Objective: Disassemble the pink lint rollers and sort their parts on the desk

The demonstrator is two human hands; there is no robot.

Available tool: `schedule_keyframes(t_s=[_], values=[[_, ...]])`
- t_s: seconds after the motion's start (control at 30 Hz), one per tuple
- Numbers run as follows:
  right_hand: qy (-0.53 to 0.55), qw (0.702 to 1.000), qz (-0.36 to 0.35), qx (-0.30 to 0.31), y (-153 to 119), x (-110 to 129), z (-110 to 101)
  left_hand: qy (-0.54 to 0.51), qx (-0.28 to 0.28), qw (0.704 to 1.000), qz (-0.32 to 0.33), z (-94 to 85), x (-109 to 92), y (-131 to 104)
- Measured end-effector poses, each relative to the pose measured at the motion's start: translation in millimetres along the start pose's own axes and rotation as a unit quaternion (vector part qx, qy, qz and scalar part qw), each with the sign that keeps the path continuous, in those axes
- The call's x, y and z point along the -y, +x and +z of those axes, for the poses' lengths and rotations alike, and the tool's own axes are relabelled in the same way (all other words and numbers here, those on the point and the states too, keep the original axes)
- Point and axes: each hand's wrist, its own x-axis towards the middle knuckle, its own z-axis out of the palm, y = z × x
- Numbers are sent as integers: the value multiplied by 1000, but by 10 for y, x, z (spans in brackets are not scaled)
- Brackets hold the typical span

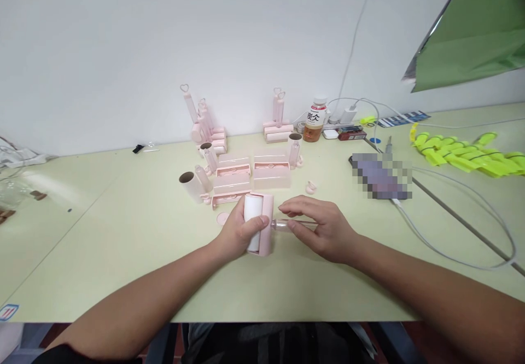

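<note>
My left hand is closed around a lint roller with a white roll and a pink cover, its thumb pressed on the front. A clear pinkish handle sticks out of the cover's right side. The thumb and fingers of my right hand go around this handle, with the index finger raised over it; the palm side is hidden. Just behind the roller lie pink open roller covers with clear lids. A small pink round cap is by my left hand.
Paper rolls and clear handles stand to the left. Assembled lint rollers stand against the wall, near a drink bottle. At right are a pixelated phone on a white cable and yellow-green strips.
</note>
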Motion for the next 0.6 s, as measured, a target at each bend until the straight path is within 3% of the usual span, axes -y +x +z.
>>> schedule_keyframes(t_s=[0.27, 0.37, 0.5, 0.6], values=[[82, 996, 13, 30, -45, 62, 80, 5, -10, 1000, -10, -1, -16, 13], [110, 993, 51, -4, 17, -58, 8, 17, -37, 999, 2, -27, -34, 27], [-15, 971, 210, -111, 137, -405, -204, -13, -89, 996, 9, -55, -35, 54], [-169, 940, 292, -47, 170, -679, -304, -63, -109, 992, 8, -77, -31, 87]])
